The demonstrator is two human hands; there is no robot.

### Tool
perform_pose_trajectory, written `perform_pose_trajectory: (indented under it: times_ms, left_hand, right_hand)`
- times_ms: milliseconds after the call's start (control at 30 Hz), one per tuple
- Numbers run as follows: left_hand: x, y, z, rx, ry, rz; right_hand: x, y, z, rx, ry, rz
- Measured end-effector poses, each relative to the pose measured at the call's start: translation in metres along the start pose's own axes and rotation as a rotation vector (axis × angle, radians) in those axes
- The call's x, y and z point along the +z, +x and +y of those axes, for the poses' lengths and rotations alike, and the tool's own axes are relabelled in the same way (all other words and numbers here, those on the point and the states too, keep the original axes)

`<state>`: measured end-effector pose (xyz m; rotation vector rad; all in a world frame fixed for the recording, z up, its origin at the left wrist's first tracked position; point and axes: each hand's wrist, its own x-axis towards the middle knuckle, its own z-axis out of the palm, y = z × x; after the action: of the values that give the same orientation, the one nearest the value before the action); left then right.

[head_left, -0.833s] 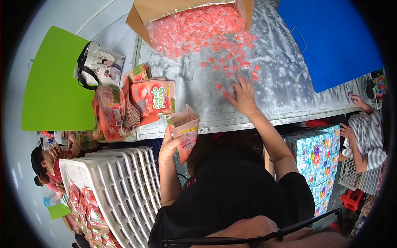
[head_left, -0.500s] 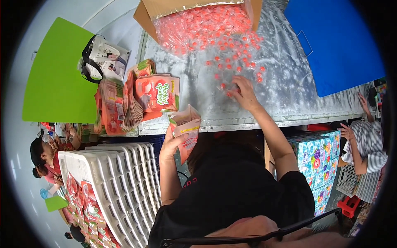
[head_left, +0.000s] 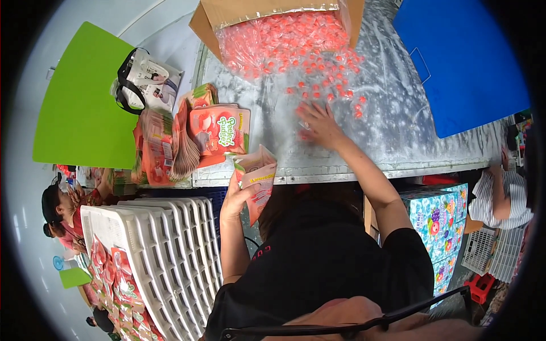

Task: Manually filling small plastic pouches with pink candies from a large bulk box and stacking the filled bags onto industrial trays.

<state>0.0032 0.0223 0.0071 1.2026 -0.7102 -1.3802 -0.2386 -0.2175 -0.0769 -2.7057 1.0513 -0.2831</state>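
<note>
My left hand grips a red printed pouch at the table's front edge, its mouth spread toward the table. My right hand is over the metal table with fingers stretched out and slightly blurred. A few red wrapped candies show beside and partly under its fingers. Beyond it lie more loose candies, strung out from a cardboard box lined with clear plastic and heaped with the same candies. Left of the pouch lies a stack of flat red pouches, with more bundled pouches beside it.
A green board and a white bag with black straps are at the left; a blue board is at the right. Stacked white crates stand by my left side, colourful cartons by my right. Other people are at both sides.
My right hand has shifted slightly left and nearer, its fingers spreading over the candies that lay by its fingertips. My left hand keeps the pouch in nearly the same place.
</note>
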Motion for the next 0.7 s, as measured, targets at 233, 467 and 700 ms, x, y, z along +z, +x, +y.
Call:
perform_pose_trajectory:
  times_ms: [233,467,700]
  left_hand:
    - [0.001,0.004,-0.001,0.02,-0.035,-0.041]
    - [0.01,0.011,0.002,0.047,-0.023,-0.102]
    - [0.016,0.007,0.014,0.038,0.139,-0.01]
  right_hand:
    - [0.009,-0.016,0.024,0.225,0.909,0.325]
    - [0.033,-0.034,0.014,0.128,0.256,0.384]
    - [0.007,-0.008,-0.02,-0.026,0.078,0.248]
